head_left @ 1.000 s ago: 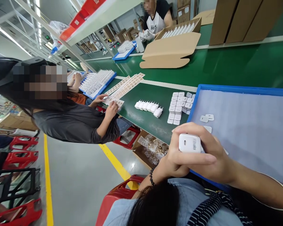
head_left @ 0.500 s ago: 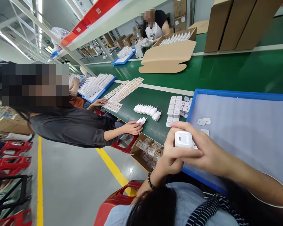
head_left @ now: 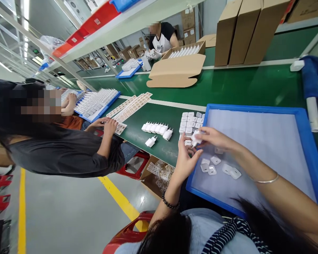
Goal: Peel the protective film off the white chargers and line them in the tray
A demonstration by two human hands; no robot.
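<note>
My right hand pinches a small white plug charger at the left edge of the blue tray. Just left of it is my left hand, thumb and fingers apart around the charger's near side. Whether its fingertips touch the charger I cannot tell. Behind my hands, white charger pieces stand in rows against the tray. Several flat white caps lie loose on the tray's pale lining.
The blue tray sits on the green bench. To the left, pronged white chargers stand in a row, with a single charger nearer the edge. A co-worker handles label sheets. Cardboard boxes stand behind.
My hands were pressed together around a charger; now they are apart, farther left, with the charger in the right fingers. The co-worker's hand has left a charger on the bench. More caps show in the tray.
</note>
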